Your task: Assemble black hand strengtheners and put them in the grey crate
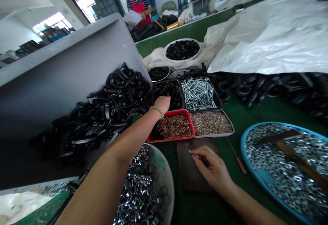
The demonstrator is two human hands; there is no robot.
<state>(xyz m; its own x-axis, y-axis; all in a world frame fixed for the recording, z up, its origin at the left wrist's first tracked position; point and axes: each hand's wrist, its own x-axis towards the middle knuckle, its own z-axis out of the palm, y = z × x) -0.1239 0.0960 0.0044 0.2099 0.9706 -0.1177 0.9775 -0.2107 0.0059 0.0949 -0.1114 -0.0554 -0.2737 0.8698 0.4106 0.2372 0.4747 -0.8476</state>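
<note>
My left hand (163, 102), with a beaded bracelet at its wrist, reaches into a black tray of small black parts (174, 93). Its fingers point down and away, so I cannot see what they grip. Over a dark flat plate (188, 173), my right hand (212, 168) pinches a small silver bolt (197, 156) between thumb and fingers. Between the two hands lie a red tray (193, 134) of copper-coloured pins and a pale tray (232, 129) of tiny metal pieces. Behind them, long silver bolts (198, 93) fill another black tray.
At left a tilted grey crate (64, 57) holds black curved parts (123, 92). A bowl (169, 184) of metal rings stands in front. On the right are a screwdriver (241, 166) and a blue basin (243, 143) with nuts and a hammer (294, 155). A person (138, 3) stands beyond.
</note>
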